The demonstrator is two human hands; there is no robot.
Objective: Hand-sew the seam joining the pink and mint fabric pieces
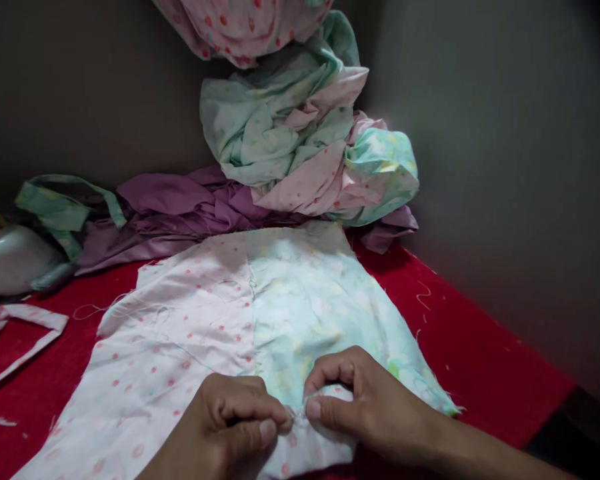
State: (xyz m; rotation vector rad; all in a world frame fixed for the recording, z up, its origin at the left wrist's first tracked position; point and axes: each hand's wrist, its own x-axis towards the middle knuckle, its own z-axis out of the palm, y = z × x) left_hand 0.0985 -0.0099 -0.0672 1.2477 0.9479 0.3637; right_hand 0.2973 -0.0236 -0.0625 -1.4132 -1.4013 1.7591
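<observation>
The two-tone fabric panel lies flat on the red table, pink dotted half to the left, pale green half to the right, with the seam between them running from the far edge straight down toward the near edge. That seam is the line that matters here: its near end comes right in between the two hands. The left hand sits on the pink side, fingers curled in tight, thumb and forefinger pinched on the cloth just left of the seam. The right hand comes in from the right, knuckles arched, thumb and forefinger closed on the cloth just right of it. The two pinches are nearly touching, thumb tips facing each other across a small puckered bit of fabric or thread; what exactly sits in that pucker is too small to tell. Both hands are equally near, with the long run of the panel stretching away from the fingers toward the far side. Beyond it lies purple cloth, and a heap of green and pink fabric is piled against the wall. A white strip rests at the left.
</observation>
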